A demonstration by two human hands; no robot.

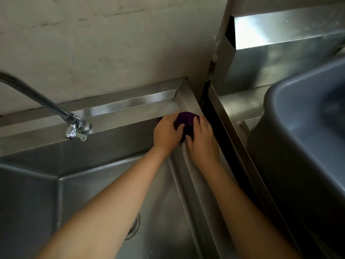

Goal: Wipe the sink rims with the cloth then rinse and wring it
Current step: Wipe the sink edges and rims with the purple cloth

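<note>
A dark purple cloth [186, 119] is bunched at the far right corner of the steel sink's rim [130, 103]. Both of my hands press on it. My left hand [167, 132] covers its left side with the fingers curled over the fabric. On the right rim, my right hand [202, 140] holds the cloth's right side. Most of the cloth is hidden under the hands. The sink basin [93, 184] lies below my forearms, with its drain [135, 226] partly covered by my left arm.
A metal tap [74, 126] reaches over the back rim at the left; no water is visible. A dark gap [211, 113] separates the sink from a steel counter [235, 103] on the right, where a large grey tub [308, 128] stands. A stained wall rises behind.
</note>
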